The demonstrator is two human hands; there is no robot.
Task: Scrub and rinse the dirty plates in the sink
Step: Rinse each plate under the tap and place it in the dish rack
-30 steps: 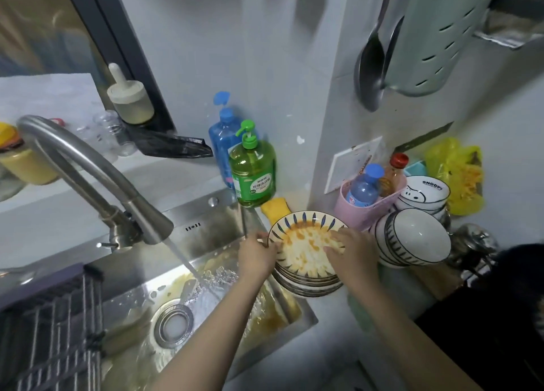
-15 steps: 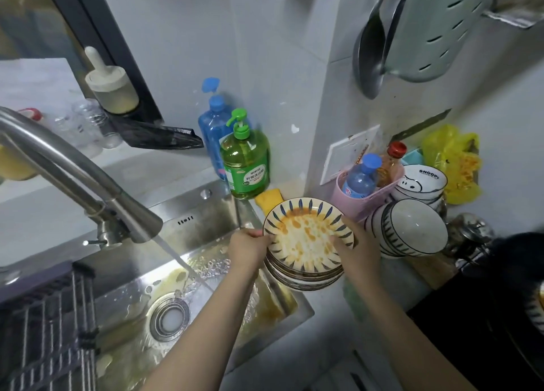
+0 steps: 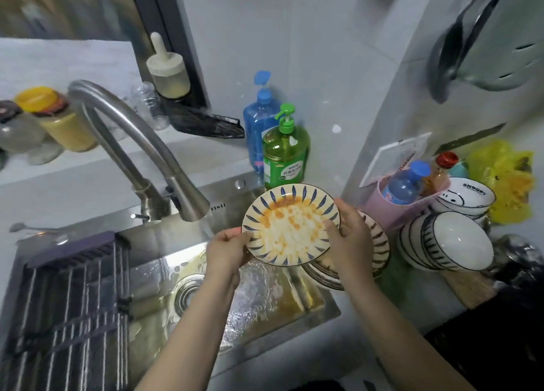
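A dirty plate (image 3: 290, 229) with blue leaf marks on its rim and orange sauce stains is held tilted above the sink's right end. My left hand (image 3: 226, 251) grips its left rim. My right hand (image 3: 350, 239) holds its right rim, thumb on the face. Behind my right hand a stack of similar plates (image 3: 379, 249) sits on the counter, partly hidden. Water runs from the steel faucet (image 3: 188, 196) into the steel sink (image 3: 164, 273), whose floor is wet with yellowish residue.
A dark drying rack (image 3: 67, 302) spans the sink's left end. Green (image 3: 284, 155) and blue (image 3: 260, 123) soap bottles stand behind the plate. White bowls (image 3: 453, 243) lie stacked on their sides at right, next to a pink caddy (image 3: 394, 211) with bottles. Jars line the left ledge.
Both hands have lifted the top plate off the stack and carried it left, over the sink. The rest of the stack stays on the counter.
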